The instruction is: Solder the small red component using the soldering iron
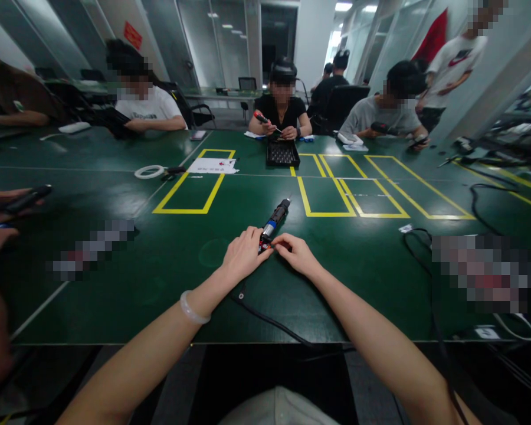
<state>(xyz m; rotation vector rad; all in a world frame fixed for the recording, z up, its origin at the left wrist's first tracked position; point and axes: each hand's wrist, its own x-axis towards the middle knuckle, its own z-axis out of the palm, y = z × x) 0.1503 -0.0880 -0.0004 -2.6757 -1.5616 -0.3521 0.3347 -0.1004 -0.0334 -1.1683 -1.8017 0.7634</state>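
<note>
An electric screwdriver (274,220) lies on the green table (265,313), its thin tip pointing away to the upper right. Its middle is silver and blue, and small red and dark parts show at its near end. My left hand (246,251) is closed round that near end, the palm covering part of it. From the right, my right hand (295,252) reaches the same end with thumb and finger pinched; what lies between those fingertips is too small to tell. A black cable (272,320) with a small ring end (241,295) lies below my hands.
A black tray (283,153) of small parts stands before a person opposite. White paper (212,166) and a white cable coil (149,172) lie at the back left. Yellow tape outlines mark the table. Black cables (431,295) run down the right. Another person's hands hold a dark tool (29,199) at left.
</note>
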